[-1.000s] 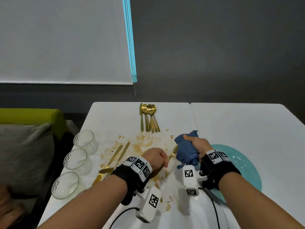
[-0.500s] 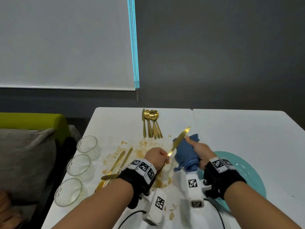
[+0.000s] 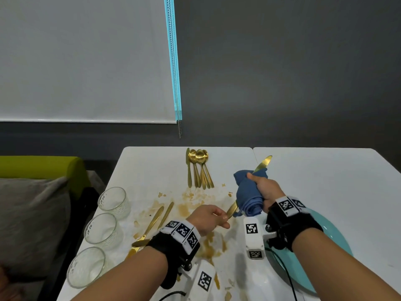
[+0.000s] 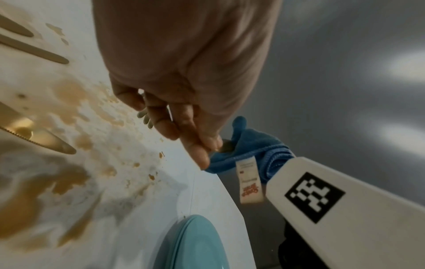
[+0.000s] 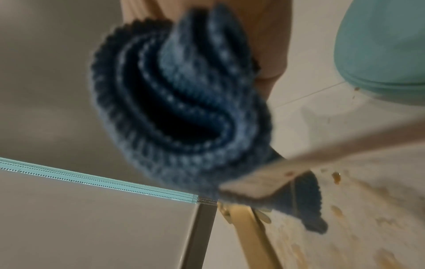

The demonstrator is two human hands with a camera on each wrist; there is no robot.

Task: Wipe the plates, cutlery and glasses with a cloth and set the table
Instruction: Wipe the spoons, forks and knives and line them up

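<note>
Dark grey wall [image 3: 282,72], white blind [image 3: 86,57] (lowered), green sofa [image 3: 43,168].

A white roller blind [image 3: 86,57] with a turquoise edge hangs at eleven o'clock; a green-backed grey sofa [image 3: 32,192] sits at nine.

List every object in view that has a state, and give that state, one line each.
Gold knife: held in the air, wrapped in the cloth.
Blue cloth: bunched, gripped by right hand.
Left hand: pinches the knife handle.
Three glasses: upright, empty.
Teal plate: lying flat.
Table: stained brown.
</note>
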